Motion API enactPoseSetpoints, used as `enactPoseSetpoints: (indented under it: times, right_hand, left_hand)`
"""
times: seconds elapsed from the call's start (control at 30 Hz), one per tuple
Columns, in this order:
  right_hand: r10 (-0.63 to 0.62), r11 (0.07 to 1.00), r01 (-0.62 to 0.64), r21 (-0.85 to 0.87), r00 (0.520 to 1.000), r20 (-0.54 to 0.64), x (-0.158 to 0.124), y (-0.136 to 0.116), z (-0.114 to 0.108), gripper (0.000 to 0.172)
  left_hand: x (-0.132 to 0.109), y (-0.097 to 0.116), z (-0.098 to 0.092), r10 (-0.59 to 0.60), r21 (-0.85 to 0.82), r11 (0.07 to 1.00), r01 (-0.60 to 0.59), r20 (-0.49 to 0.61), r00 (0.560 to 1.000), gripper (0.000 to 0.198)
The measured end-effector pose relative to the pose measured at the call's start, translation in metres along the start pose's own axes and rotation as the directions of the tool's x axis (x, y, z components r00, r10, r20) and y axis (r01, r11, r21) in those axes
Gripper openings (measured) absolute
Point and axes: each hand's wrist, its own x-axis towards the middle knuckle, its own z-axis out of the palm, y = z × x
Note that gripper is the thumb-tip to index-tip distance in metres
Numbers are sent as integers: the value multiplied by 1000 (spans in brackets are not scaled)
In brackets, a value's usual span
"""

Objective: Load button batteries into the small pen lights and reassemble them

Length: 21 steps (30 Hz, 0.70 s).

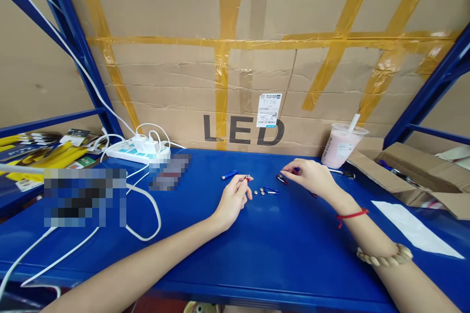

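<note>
In my left hand [232, 201] the fingers pinch a small red part with a silver end [247, 179]. Just beyond that hand lies a short blue tube [229, 174]. Two small round silver pieces, like button cells [262, 190], rest right of it, beside a blue carabiner clip [272, 190]. My right hand [311, 176] hovers low over the table, thumb and fingertips drawn close together; what they hold, if anything, I cannot make out. Under its fingertips is a red carabiner clip [282, 179]. Red and blue bits show partly behind this hand.
A cup with a straw [338, 146] stands behind my right hand. At right are an open cardboard box [400, 176] and white paper [414, 227]. Left are a power strip [137, 150], loose white cables and yellow packages [55, 159]. A large taped carton [176, 83] walls the back.
</note>
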Motion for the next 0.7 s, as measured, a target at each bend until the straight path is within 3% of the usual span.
enactPoseSetpoints:
  times: [0.23,0.37,0.6,0.7]
  right_hand:
    - [143,979,-118,-164,978,150,-2,-6,11,24]
    - [139,983,-104,-153,961,239,-2,-10,13,19]
    - [139,988,-118,-102,961,238,-4,-27,8,17]
    - [113,992,-100,-81,978,173,-4,-22,7,16]
  left_hand:
    - [3,0,-4,19,92,996,-16,-28,999,24]
    - [3,0,-6,1,97,995,2,-35,999,24]
    - [0,-3,-6,-5,107,994,3,13,1000,24]
    - [1,-3,-6,-43,99,994,43,-5,999,19]
